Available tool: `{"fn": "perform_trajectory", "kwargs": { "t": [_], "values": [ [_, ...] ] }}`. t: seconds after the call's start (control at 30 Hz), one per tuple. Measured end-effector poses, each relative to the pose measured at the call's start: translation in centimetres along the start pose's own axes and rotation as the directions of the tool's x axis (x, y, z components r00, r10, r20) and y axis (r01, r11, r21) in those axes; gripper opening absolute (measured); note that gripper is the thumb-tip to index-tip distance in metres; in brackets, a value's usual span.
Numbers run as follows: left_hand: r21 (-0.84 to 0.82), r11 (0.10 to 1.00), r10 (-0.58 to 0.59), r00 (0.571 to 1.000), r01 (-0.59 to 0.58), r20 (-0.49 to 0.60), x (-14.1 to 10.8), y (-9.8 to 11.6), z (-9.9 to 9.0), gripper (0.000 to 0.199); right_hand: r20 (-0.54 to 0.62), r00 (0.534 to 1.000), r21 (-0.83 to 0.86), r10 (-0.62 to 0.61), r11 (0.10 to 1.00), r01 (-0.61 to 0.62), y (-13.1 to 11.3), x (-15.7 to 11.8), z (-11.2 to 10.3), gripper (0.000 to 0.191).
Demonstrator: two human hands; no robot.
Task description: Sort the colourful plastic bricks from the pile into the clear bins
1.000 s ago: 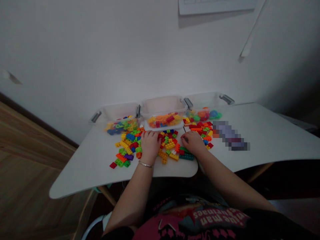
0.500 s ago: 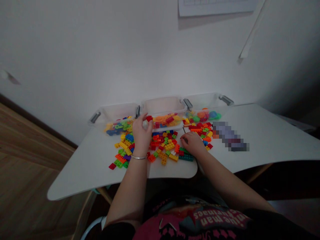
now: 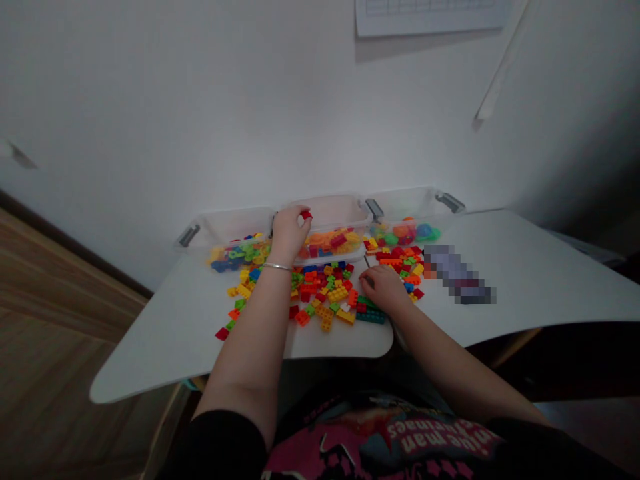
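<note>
Well, my left hand [image 3: 289, 233] is up at the tubs, its fingers pressed together at the tips and pinching a small red brick [image 3: 306, 215]. That brick is in the air over the left side of the middle tub [image 3: 327, 217] (from up here I can't tell whether my palm touches the rim). A silver bangle [image 3: 277, 266] sits on that wrist.

My right hand [image 3: 385, 288] is down on the white table [image 3: 525, 287] at the edge of the loose plastic bricks [image 3: 325, 291], its fingers curled, close together and pointing down among them. I can't tell whether they are pinching anything, because the hand hides what lies under it. A flat dark green brick [image 3: 371, 317] lies just in front of that hand.

The loose bricks, in red, yellow, green, blue and orange, are scattered in front of the tubs, with a smaller patch [image 3: 395, 259] beside the right tub [image 3: 405, 207]. The left tub [image 3: 235, 225] holds mixed colours, the middle one mostly orange, yellow and red pieces, and the right one green, blue and red pieces. To the right of the bricks lies something pixelated [image 3: 456, 273], too blurred to name. A sheet of paper [image 3: 430, 10] is on the wall [image 3: 200, 100] above.
</note>
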State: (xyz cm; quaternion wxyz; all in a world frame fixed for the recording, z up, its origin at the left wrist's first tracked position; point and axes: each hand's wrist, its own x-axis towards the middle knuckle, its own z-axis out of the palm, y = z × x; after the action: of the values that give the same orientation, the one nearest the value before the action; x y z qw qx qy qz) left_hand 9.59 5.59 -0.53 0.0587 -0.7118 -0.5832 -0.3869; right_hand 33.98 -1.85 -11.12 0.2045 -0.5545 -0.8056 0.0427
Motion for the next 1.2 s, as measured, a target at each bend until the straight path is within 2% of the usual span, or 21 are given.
{"fn": "perform_trajectory", "kwargs": {
  "t": [0.4, 0.5, 0.57, 0.63, 0.7, 0.8, 0.9, 0.97, 1.07, 1.13, 1.2],
  "values": [
    [0.230, 0.969, -0.129, 0.981, 0.093, 0.147, -0.1, 0.7, -0.1, 0.034, 0.001, 1.000, 0.003, 0.009, 1.000, -0.009, -0.1, 0.0, -0.1, 0.023],
    [0.223, 0.971, -0.117, 0.981, 0.082, 0.152, -0.2, 0.6, -0.2, 0.035, 0.005, 1.000, 0.001, 0.014, 1.000, -0.014, -0.2, 0.0, -0.2, 0.023],
    [0.136, 0.989, -0.072, 0.984, 0.050, 0.164, -0.3, 0.6, -0.5, 0.030, 0.006, 1.000, -0.002, 0.015, 1.000, -0.015, -0.2, 0.0, -0.2, 0.023],
    [0.006, 1.000, 0.023, 0.991, -0.024, 0.130, -0.6, 0.6, -1.0, 0.028, 0.010, 1.000, -0.007, 0.010, 1.000, -0.010, -0.1, 0.0, -0.2, 0.023],
    [-0.068, 0.993, 0.098, 0.995, -0.096, 0.023, -1.4, 1.0, -1.5, 0.031, 0.013, 1.000, -0.014, 0.005, 1.000, -0.005, -0.1, 0.0, -0.2, 0.023],
    [-0.044, 0.992, 0.109, 0.983, -0.117, -0.150, -3.4, 1.9, -2.1, 0.031, 0.012, 1.000, -0.019, 0.004, 1.000, -0.003, -0.2, 0.0, -0.2, 0.023],
    [-0.014, 0.993, 0.111, 0.976, -0.116, -0.188, -6.3, 2.9, -1.9, 0.028, 0.012, 1.000, -0.016, 0.006, 1.000, -0.006, -0.3, 0.0, -0.3, 0.024],
    [0.023, 0.991, 0.134, 0.984, -0.132, -0.119, -8.2, 3.4, -1.4, 0.025, 0.010, 1.000, -0.013, 0.007, 1.000, -0.007, -0.4, 0.0, -0.3, 0.024],
    [0.126, 0.980, 0.147, 0.987, -0.155, 0.070, -10.5, 3.5, -0.3, 0.026, 0.000, 1.000, -0.014, 0.007, 1.000, -0.007, -0.4, -0.1, -0.3, 0.024],
    [0.192, 0.970, 0.116, 0.978, -0.149, 0.172, -11.4, 3.4, 0.5, 0.030, 0.001, 1.000, -0.017, 0.008, 1.000, -0.008, -0.4, -0.1, -0.3, 0.025],
    [0.228, 0.965, 0.081, 0.970, -0.134, 0.229, -12.0, 3.2, 1.0, 0.034, 0.011, 1.000, -0.017, 0.007, 1.000, -0.007, -0.4, -0.1, -0.3, 0.025]
  ]
}}
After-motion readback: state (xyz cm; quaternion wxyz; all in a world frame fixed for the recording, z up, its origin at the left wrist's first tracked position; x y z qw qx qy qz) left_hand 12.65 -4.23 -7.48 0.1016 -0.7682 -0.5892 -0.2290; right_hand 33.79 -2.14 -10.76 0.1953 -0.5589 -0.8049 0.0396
